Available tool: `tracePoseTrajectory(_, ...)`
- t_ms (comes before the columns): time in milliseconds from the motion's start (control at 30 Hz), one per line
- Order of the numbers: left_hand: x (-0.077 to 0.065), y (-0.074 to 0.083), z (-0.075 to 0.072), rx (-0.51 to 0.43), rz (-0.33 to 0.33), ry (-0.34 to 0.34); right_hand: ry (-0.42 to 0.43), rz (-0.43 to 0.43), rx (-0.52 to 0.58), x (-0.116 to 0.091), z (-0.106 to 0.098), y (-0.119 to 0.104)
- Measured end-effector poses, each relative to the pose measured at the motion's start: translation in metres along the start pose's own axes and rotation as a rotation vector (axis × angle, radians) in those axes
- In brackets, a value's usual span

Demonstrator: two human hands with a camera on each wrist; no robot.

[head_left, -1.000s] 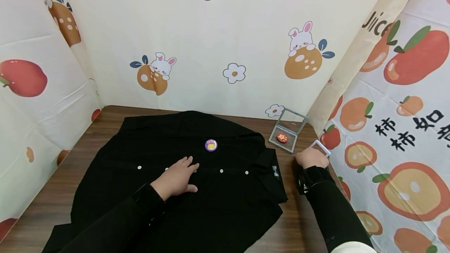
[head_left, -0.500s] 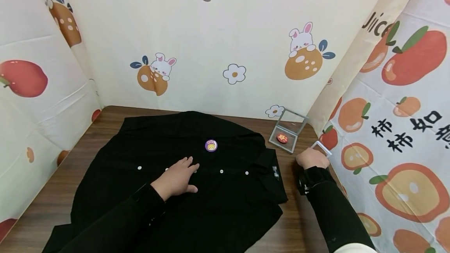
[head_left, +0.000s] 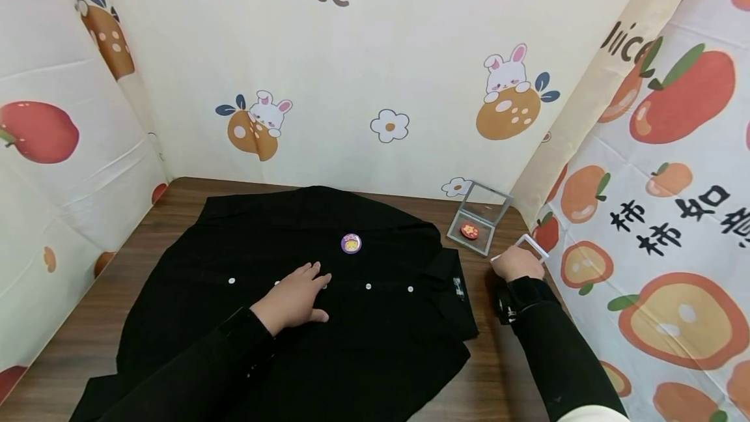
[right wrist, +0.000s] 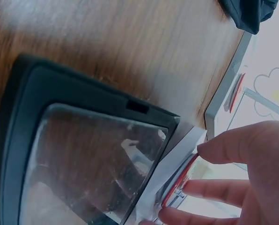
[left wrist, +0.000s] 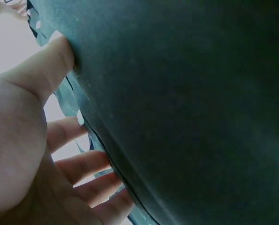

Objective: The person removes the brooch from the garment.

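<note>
A black shirt point(head_left: 363, 337) with white buttons lies spread out, and my left hand point(head_left: 291, 300) rests on it near the button row, fingers extended and spread. Just above that hand, a round purple-rimmed badge point(head_left: 351, 243) sits on the shirt. At the right, my right hand point(head_left: 518, 264) is at a second open display case, whose white edge point(head_left: 538, 247) shows past the knuckles. In the right wrist view, its dark frame point(right wrist: 90, 89) stands around a clear window, and my thumb and fingers pinch a red-rimmed badge point(right wrist: 180, 182) at the case's white part.
Behind my right hand stands an open grey display case point(head_left: 467, 247) holding a red badge point(head_left: 469, 231) with a yellow flower shape. Wooden tabletop point(head_left: 469, 376) shows around the shirt. Printed fabric walls point(head_left: 328, 70) enclose the back and both sides.
The head view has shifted very slightly, and the right fabric wall has moved a little to the left. Both hands stay in nearly the same places.
</note>
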State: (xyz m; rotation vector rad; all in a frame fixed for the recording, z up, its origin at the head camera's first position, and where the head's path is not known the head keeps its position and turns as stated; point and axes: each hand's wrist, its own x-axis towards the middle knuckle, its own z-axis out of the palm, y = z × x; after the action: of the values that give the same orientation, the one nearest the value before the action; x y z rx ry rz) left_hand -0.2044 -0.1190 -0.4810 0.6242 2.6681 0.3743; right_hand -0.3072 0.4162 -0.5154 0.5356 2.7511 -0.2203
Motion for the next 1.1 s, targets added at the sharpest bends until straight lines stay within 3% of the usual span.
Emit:
tracePoseTrajectory(33,0.0,0.0,-0.001,0.001,0.0,0.0,0.011,-0.009,0.001,-0.026,-0.015,-0.022)
tracePoseTrajectory(100,0.0,-0.001,-0.001,0.001,0.001,0.001,0.019,-0.026,0.013,-0.064,-0.036,-0.045)
tracePoseTrajectory(200,0.001,-0.001,-0.001,0.006,-0.001,0.002,0.022,-0.079,0.048,-0.092,-0.051,-0.05)
tracePoseTrajectory(533,0.002,-0.001,0.002,0.005,-0.005,0.008,0.063,-0.071,0.043,-0.055,-0.027,-0.034)
tracePoseTrajectory(933,0.0,-0.001,0.0,0.007,-0.002,0.001,0.077,-0.055,0.063,-0.072,-0.033,-0.042)
tracePoseTrajectory(1100,0.001,-0.002,0.002,0.019,-0.005,0.003,0.074,-0.015,-0.001,-0.074,-0.035,-0.052)
